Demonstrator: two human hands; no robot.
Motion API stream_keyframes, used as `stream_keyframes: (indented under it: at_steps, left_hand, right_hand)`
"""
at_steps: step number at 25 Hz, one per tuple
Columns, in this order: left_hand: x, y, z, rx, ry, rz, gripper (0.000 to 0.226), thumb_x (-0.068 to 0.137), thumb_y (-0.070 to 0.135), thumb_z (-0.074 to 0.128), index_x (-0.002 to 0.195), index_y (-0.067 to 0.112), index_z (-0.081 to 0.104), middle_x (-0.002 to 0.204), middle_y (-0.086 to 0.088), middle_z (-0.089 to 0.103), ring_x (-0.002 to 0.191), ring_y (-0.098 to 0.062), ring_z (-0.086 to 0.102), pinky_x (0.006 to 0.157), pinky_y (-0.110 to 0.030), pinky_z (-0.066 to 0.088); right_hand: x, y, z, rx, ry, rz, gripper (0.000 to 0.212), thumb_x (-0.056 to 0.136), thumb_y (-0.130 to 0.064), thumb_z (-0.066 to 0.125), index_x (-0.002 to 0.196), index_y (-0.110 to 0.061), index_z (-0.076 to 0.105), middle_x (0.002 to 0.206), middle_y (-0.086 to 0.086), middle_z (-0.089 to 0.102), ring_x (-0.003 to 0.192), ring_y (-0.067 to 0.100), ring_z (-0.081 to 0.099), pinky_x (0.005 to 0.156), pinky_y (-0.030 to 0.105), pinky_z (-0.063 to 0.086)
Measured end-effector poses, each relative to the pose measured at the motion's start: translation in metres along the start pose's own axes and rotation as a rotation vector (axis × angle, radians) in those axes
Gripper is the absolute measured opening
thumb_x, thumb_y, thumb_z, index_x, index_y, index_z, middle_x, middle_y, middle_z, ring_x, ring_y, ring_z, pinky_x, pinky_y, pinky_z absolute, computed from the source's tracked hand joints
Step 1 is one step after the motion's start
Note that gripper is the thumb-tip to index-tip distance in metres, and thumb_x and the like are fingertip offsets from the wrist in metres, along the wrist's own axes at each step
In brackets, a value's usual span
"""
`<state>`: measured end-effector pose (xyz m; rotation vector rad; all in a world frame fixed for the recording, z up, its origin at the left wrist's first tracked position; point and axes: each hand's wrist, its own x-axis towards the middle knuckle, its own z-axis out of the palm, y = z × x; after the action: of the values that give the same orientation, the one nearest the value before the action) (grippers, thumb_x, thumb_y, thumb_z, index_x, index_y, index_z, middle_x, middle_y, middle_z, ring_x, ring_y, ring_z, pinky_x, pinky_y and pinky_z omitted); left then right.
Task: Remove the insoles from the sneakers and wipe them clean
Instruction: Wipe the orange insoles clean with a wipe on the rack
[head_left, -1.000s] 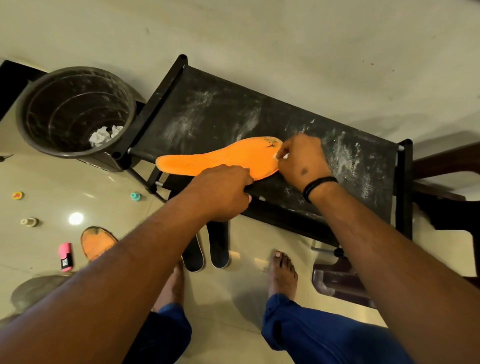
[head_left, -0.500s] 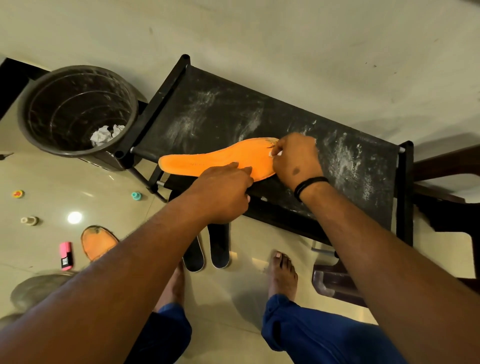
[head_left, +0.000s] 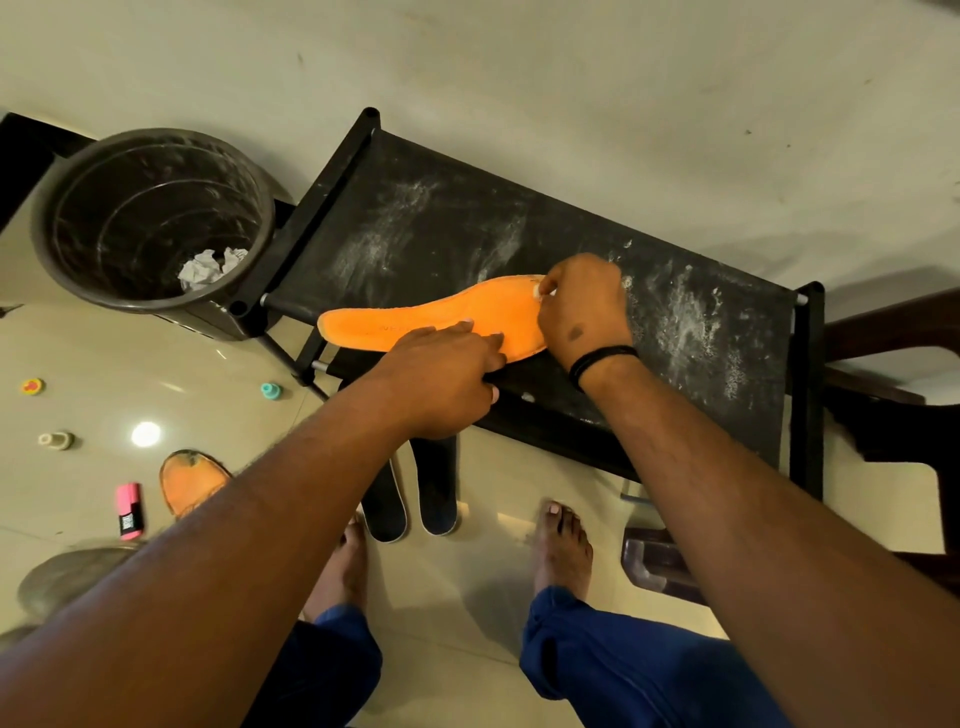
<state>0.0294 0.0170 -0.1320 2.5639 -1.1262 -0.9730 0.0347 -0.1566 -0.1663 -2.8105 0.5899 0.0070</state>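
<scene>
an orange insole (head_left: 431, 323) lay flat on the dusty black tabletop (head_left: 691, 332), near its front edge, heel end pointing toward the bin side. the left hand (head_left: 441, 382) pressed down on the insole's near edge with its fingers laid fairly straight across the orange surface, holding nothing. the right hand (head_left: 584, 306) was curled at the insole's wide toe end, its fingertips pinching a small white scrap (head_left: 540, 292), too small to say whether tissue or cloth, against the insole. a black band (head_left: 602, 359) circled the right wrist. to the left of the tabletop stood a dark round bin (head_left: 57, 223) with crumpled white paper (head_left: 210, 267) inside. on the floor, a second orange insole (head_left: 192, 480) lay beside a pink marker (head_left: 129, 510), and two dark sneakers (head_left: 410, 493) stood side by side under the tabletop's front edge, between bare feet.
</scene>
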Motion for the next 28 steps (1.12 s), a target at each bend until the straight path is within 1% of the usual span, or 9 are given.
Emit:
stream_keyframes:
  at_steps: [3,6,11,13,15,17,20,24,28]
  left_hand:
    - [0.0,-0.001,0.002,-0.061,0.051,0.0,0.03,0.101,0.032,0.05,0.126,0.024,0.064,0.13,-0.002,0.06,0.132,-0.024,0.044,0.096,-0.038,0.04]
    - [0.0,-0.001,0.002,-0.109,0.076,-0.009,0.022,0.099,0.031,0.052,0.108,0.02,0.069,0.102,-0.001,0.063,0.104,-0.02,0.055,0.079,-0.032,0.038]
    - [0.0,-0.001,-0.003,-0.018,-0.031,0.024,0.043,0.104,0.033,0.045,0.146,0.025,0.049,0.162,0.005,0.03,0.153,-0.023,0.012,0.116,-0.043,0.026]
    - [0.0,-0.002,-0.003,-0.023,-0.039,0.023,0.044,0.104,0.033,0.045,0.146,0.025,0.048,0.162,0.005,0.028,0.153,-0.023,0.012,0.116,-0.043,0.026]
    - [0.0,-0.003,-0.001,-0.077,-0.001,0.014,0.036,0.102,0.032,0.048,0.134,0.024,0.059,0.145,-0.002,0.052,0.145,-0.024,0.03,0.108,-0.041,0.035]
    - [-0.001,-0.003,0.001,-0.127,0.041,0.003,0.026,0.1,0.03,0.051,0.118,0.02,0.067,0.116,-0.003,0.065,0.119,-0.023,0.053,0.096,-0.039,0.044]
    - [-0.002,-0.003,0.001,-0.151,0.052,0.015,0.025,0.099,0.028,0.053,0.117,0.02,0.068,0.112,-0.001,0.065,0.101,-0.017,0.055,0.091,-0.037,0.045]
    - [0.001,-0.006,0.0,-0.133,0.019,0.01,0.035,0.1,0.034,0.05,0.133,0.025,0.06,0.135,-0.005,0.056,0.129,-0.024,0.044,0.099,-0.039,0.038]
    - [-0.001,-0.005,-0.003,-0.042,-0.047,0.023,0.05,0.105,0.034,0.044,0.153,0.024,0.037,0.165,0.006,0.019,0.154,-0.021,0.008,0.12,-0.044,0.021]
  right_hand:
    - [-0.01,-0.023,0.007,0.065,-0.047,-0.157,0.024,0.084,0.001,0.056,0.091,-0.008,0.076,0.103,0.013,0.066,0.093,0.027,0.064,0.079,0.028,0.049]
    - [-0.012,-0.034,0.013,0.097,-0.116,-0.302,0.022,0.085,-0.004,0.06,0.097,-0.01,0.077,0.106,0.011,0.066,0.099,0.024,0.061,0.084,0.025,0.043]
    - [0.002,-0.01,0.007,0.044,0.021,-0.034,0.025,0.089,0.001,0.056,0.1,-0.009,0.076,0.112,0.012,0.066,0.099,0.026,0.066,0.079,0.026,0.049]
    - [0.004,-0.011,0.006,0.069,0.016,0.006,0.026,0.088,0.002,0.056,0.097,-0.01,0.076,0.11,0.01,0.069,0.1,0.024,0.066,0.083,0.027,0.051]
    - [0.0,-0.026,0.005,0.169,-0.037,-0.042,0.026,0.086,0.001,0.057,0.093,-0.013,0.077,0.106,0.006,0.072,0.1,0.019,0.066,0.085,0.022,0.048]
    - [-0.008,-0.043,0.005,0.23,-0.148,-0.18,0.023,0.085,-0.003,0.06,0.094,-0.014,0.078,0.106,0.004,0.073,0.101,0.017,0.065,0.092,0.023,0.045]
    - [-0.009,-0.051,0.007,0.242,-0.198,-0.261,0.02,0.085,-0.006,0.064,0.095,-0.014,0.079,0.106,0.004,0.073,0.102,0.018,0.064,0.097,0.027,0.044]
    - [-0.001,-0.03,0.01,0.06,-0.045,-0.143,0.028,0.083,0.004,0.054,0.095,-0.008,0.076,0.109,0.012,0.068,0.101,0.027,0.065,0.086,0.032,0.051]
    - [0.008,-0.002,-0.002,0.045,0.017,0.006,0.028,0.086,0.006,0.053,0.099,-0.005,0.075,0.112,0.014,0.066,0.1,0.029,0.065,0.085,0.032,0.054]
